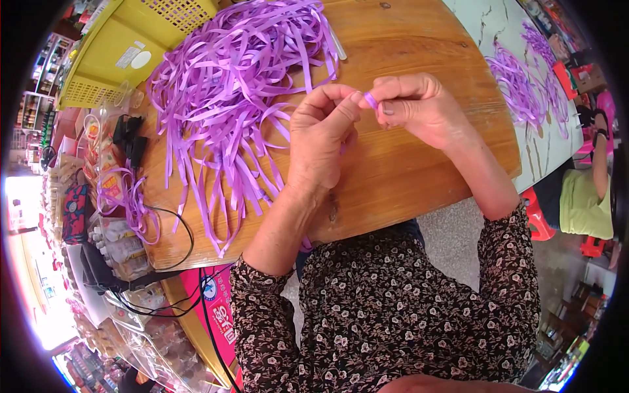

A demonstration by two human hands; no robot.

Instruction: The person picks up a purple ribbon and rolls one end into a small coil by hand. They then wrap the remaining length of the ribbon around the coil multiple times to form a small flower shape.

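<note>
Above the wooden table, my two hands meet fingertip to fingertip. A short piece of purple ribbon shows between them. My left hand pinches one side of it with thumb and forefinger, the other fingers curled in. With thumb and bent fingers, my right hand grips the other side. A bit of purple also peeks out below the left hand's fingers. Just left of my hands lies a big tangled heap of purple ribbons, its loose ends trailing toward the near table edge.
A yellow-green plastic basket stands at the far left. Black adapters with cables and a smaller ribbon bunch lie at the left edge. More purple ribbons rest on a white marbled table at right, near a person in a lime-green top.
</note>
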